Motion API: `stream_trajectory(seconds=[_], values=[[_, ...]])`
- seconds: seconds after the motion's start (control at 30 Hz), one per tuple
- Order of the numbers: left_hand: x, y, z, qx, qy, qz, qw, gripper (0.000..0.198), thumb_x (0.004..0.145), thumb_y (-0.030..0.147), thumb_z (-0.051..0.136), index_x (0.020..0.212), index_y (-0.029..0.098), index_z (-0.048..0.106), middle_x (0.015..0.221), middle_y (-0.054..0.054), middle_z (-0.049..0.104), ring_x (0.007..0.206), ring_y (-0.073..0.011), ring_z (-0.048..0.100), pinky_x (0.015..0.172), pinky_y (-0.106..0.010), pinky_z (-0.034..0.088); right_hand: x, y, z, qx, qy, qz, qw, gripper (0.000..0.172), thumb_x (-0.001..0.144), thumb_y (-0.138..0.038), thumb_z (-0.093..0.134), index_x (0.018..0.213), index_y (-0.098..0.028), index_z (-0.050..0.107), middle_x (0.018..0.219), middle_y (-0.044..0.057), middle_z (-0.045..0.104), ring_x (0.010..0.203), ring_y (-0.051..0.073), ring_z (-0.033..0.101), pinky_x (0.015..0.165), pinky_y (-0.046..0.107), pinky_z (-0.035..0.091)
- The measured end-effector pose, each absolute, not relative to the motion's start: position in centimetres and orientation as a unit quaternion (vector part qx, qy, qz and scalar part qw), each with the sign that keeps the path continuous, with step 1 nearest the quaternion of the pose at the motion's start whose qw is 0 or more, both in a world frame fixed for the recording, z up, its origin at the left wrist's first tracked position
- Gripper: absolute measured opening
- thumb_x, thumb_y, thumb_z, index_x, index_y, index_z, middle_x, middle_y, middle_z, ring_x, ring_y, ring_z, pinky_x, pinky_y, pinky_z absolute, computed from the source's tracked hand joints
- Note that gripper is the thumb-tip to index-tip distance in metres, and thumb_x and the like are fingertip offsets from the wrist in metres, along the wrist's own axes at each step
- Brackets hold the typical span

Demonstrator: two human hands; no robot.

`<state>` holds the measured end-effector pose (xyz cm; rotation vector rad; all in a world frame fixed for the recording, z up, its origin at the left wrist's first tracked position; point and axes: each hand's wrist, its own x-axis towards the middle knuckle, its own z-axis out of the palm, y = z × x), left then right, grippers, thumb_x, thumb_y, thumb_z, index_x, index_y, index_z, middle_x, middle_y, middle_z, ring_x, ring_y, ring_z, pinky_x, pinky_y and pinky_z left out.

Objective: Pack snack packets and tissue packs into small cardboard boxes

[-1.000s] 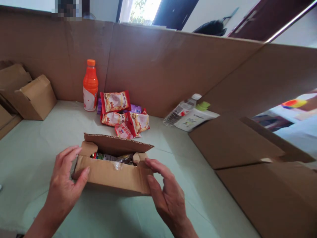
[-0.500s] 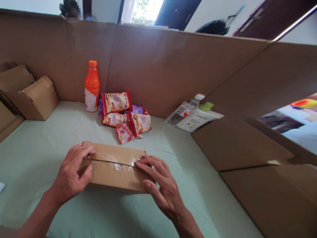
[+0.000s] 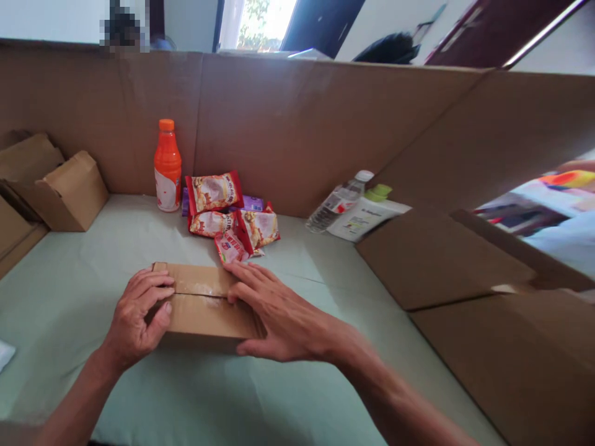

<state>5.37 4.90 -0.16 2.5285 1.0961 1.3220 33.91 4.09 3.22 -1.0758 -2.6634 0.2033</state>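
Note:
A closed brown cardboard box (image 3: 204,316) lies on the pale green cloth, a seam running along its top. My left hand (image 3: 142,313) grips its left end, fingers on the top and thumb at the near side. Over the right end spreads my right hand (image 3: 274,316), its fingers on the top and its thumb low on the near side. Just behind the box are red and white snack packets (image 3: 232,220), heaped on purple packs (image 3: 251,203). An orange bottle (image 3: 167,167) stands upright to their left.
A clear bottle (image 3: 339,201) and a white tube with green cap (image 3: 365,218) lean at the cardboard wall (image 3: 288,130). Brown cardboard flaps (image 3: 502,334) lie at the right. Small open boxes (image 3: 74,192) stand at the left. A person's head shows beyond the wall.
My right hand has moved left and further over the box top, its fingers now reaching toward the packets. My left hand keeps its place at the left end. The view has shifted slightly.

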Motion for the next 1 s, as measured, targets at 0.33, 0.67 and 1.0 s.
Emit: stream_trajectory(seconds=[0.33, 0.67, 1.0], values=[[8.0, 7.4, -0.6, 0.839, 0.313, 0.444, 0.034, 0.022, 0.088, 0.015, 0.057, 0.104, 0.024, 0.069, 0.109, -0.006, 0.076, 0.110, -0.0254, 0.070, 0.103, -0.048, 0.054, 35.5, 2.7, 4.2, -0.422, -0.896, 0.075, 0.118, 0.061, 0.073, -0.045, 0.082, 0.123, -0.018, 0.062, 0.150, 0.018, 0.047, 0.129, 0.033, 0.049, 0.106, 0.050, 0.039], [22.8, 9.7, -0.4, 0.926, 0.247, 0.253, 0.132, 0.039, 0.096, 0.030, 0.051, 0.130, 0.014, 0.062, 0.141, -0.015, 0.062, 0.143, -0.0341, 0.044, 0.114, -0.057, 0.039, 47.1, -3.1, 1.6, -0.603, -0.785, 0.013, 0.140, 0.066, 0.088, -0.040, 0.068, 0.149, -0.029, 0.047, 0.151, 0.015, 0.049, 0.129, 0.033, 0.054, 0.100, 0.055, 0.046], [38.6, 15.3, -0.1, 0.925, 0.253, 0.177, 0.223, 0.058, 0.088, 0.022, 0.057, 0.145, 0.013, 0.047, 0.166, -0.019, 0.023, 0.154, -0.0378, 0.019, 0.123, -0.057, 0.019, 56.0, 1.7, 0.1, -0.815, -0.570, -0.069, 0.072, 0.062, 0.089, -0.045, 0.061, 0.147, -0.025, 0.051, 0.148, 0.015, 0.051, 0.120, 0.038, 0.056, 0.094, 0.054, 0.046]])
